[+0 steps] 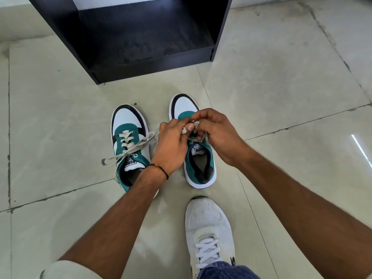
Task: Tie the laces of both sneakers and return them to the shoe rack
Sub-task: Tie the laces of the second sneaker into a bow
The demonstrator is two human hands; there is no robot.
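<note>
Both hands, left hand [173, 143] and right hand [216, 135], pinch the cream lace [196, 124] above the right-side teal-and-white sneaker [199, 158], toe toward the black shoe rack [141, 43].

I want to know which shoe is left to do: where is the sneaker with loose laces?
In the head view, the untied sneaker stands left of centre on the floor, beside the left hand, before the shoe rack.

sneakers [129, 137]: teal, white, black | laces [128, 147]: cream | shoe rack [141, 37]: black | floor [281, 87]: pale grey-green tiles
</note>
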